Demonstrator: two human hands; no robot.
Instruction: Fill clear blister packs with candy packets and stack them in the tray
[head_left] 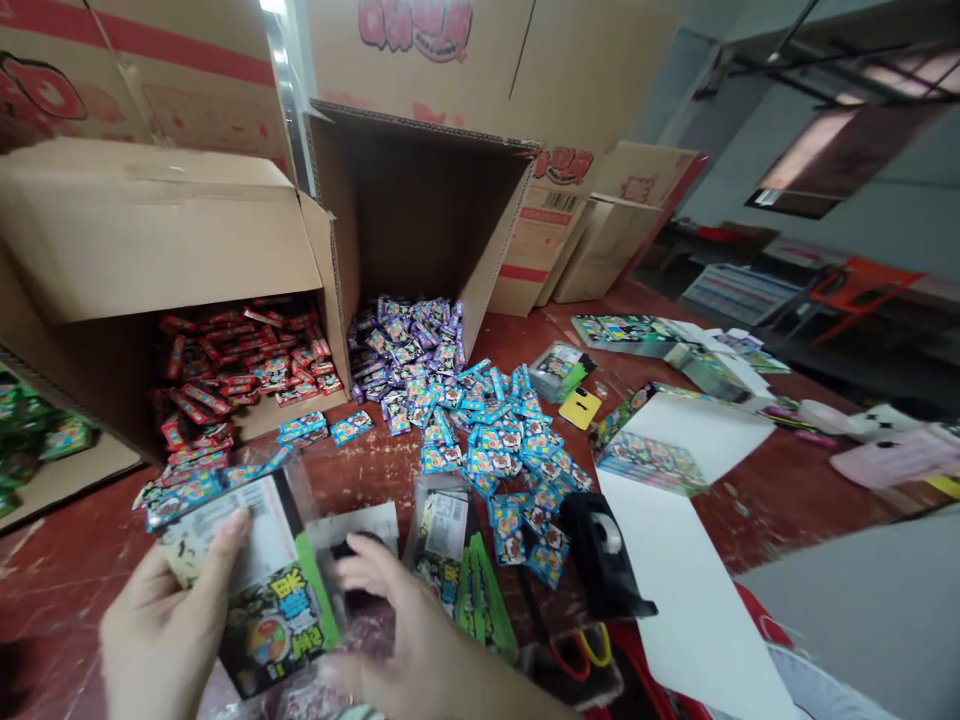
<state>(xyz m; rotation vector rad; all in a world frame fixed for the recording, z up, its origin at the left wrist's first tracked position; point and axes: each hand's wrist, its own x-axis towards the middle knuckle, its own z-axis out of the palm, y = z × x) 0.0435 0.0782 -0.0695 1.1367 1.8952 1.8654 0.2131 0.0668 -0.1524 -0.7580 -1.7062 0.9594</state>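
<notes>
My left hand [161,630] grips a clear plastic toy package [255,580] with a printed black and green card, holding it by its left edge. My right hand [401,625] is at the package's right side, its fingers curled around a small dark part [352,550] beside the clear wrapper. Just beyond lies a second similar package [450,555] on the red table [67,570].
Three open cardboard boxes lie on their sides: red packets [240,365], purple packets [409,345] and green packets [34,430] spill out. Blue packets [510,450] are heaped mid-table. A black tape dispenser [604,560], white sheets [682,610] and scissors [577,650] lie right.
</notes>
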